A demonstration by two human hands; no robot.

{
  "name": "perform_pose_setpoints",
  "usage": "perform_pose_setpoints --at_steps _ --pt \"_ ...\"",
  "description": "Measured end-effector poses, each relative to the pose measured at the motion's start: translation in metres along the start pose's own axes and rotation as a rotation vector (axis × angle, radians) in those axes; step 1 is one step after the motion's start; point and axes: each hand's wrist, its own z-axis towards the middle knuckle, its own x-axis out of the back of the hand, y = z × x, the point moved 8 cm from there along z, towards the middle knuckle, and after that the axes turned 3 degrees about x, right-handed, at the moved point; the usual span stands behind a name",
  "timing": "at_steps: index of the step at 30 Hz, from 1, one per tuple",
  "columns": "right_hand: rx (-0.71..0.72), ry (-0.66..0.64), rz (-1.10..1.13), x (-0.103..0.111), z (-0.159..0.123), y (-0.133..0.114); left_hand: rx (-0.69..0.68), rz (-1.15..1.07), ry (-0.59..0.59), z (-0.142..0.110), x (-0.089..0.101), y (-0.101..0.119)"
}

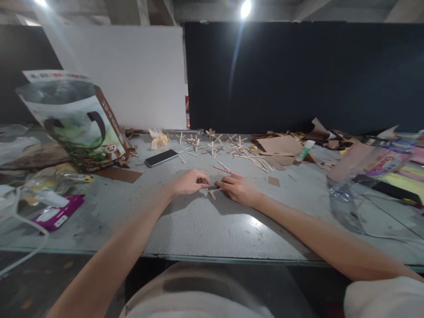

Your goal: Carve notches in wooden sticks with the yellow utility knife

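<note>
Head view: the left hand [190, 183] and the right hand [236, 190] meet low over the table [205, 234], straight ahead of the body, with a small stick piece [212, 194] between them, lying at a slant. The left grip is curled, thumb and fingers drawn near each other; whether they pinch anything cannot be told. The right grip lies flatter, its fingertips down beside a thin dark thing [213, 190] next to the stick piece; whether they are clamped on it cannot be told either. The right hand's low pose probably steadies small work against the table, while the left, raised slightly at the knuckles, seems suited to fine handling. Having both hands so close makes sense for pieces this slight, which a nudge could shift.

A red-patterned strip [228, 171] lies just beyond the right hand, perhaps for easy reach. Farther back, crossed sticks [212, 147] form star-like shapes, apart from the hands, likely so that sleeves and wrists do not knock them. Loose sticks [261, 164] lie to their right, near the cardboard [280, 145] and a glue stick [304, 151]. The phone [161, 158] rests flat on the left, and a tall bag [77, 126] stands beyond the purple device [59, 214].
</note>
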Motion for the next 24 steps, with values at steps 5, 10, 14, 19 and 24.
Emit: perform_pose_setpoints --at_steps 5,10,14,19,24 --pt "0.031 0.004 -0.011 0.0004 -0.0003 -0.0025 0.019 0.046 -0.029 0.0 -0.0022 0.0008" --pt "0.056 0.0 0.013 -0.0009 -0.0015 -0.0029 0.011 0.068 -0.051 -0.0002 -0.0058 0.0021" --pt "0.038 -0.028 0.038 -0.0019 -0.0009 -0.0016 -0.011 0.03 -0.043 0.0006 -0.0079 0.0009" --pt "0.042 -0.045 0.073 0.001 0.0011 -0.0028 -0.058 0.004 -0.018 0.0016 -0.0085 0.0018" --pt "0.013 -0.1 0.106 0.0001 0.0015 -0.001 -0.077 0.008 -0.011 0.0018 -0.0085 0.0041"
